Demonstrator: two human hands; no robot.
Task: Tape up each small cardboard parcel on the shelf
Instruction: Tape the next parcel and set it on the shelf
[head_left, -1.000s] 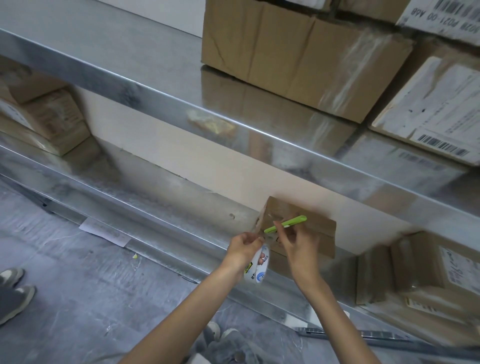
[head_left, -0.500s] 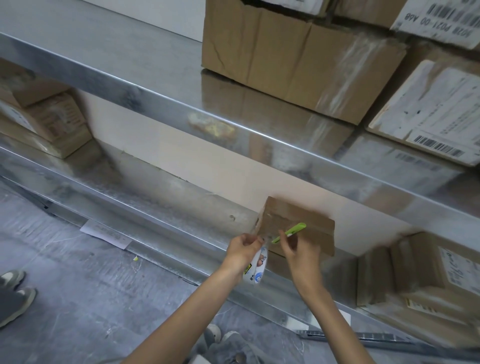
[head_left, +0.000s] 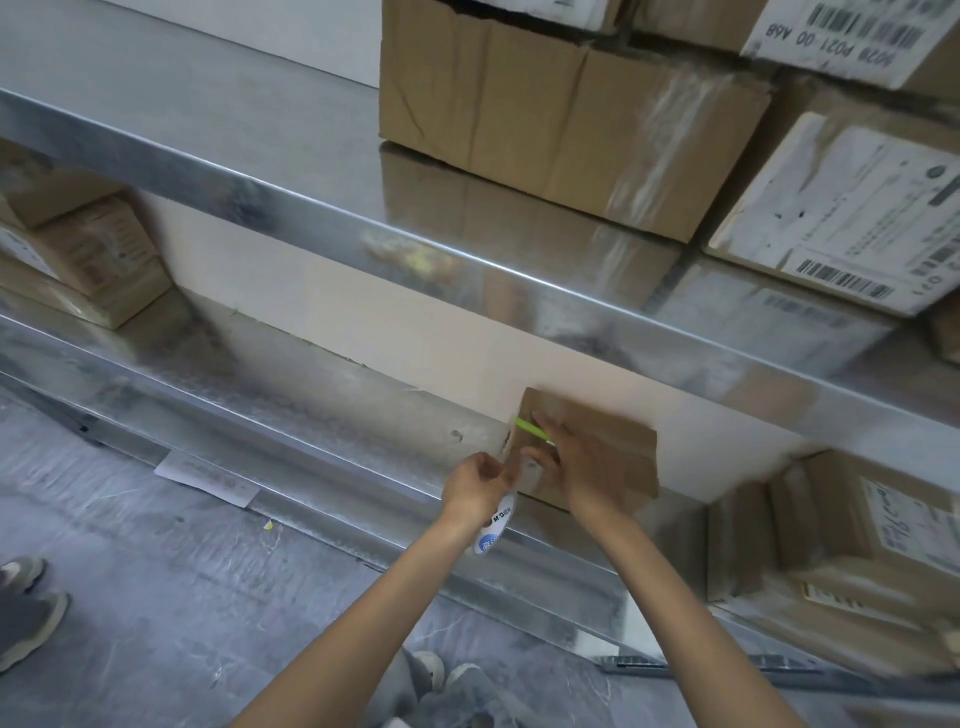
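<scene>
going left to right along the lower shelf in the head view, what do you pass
stacked cardboard boxes → left hand holding tape roll → small parcel, right hand with green tool on it → labelled boxes

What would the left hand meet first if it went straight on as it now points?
The left hand, gripping the tape roll, would probably meet the small parcel at its left corner; the right hand, holding a green tool, rests there. Depth is unclear.
</scene>
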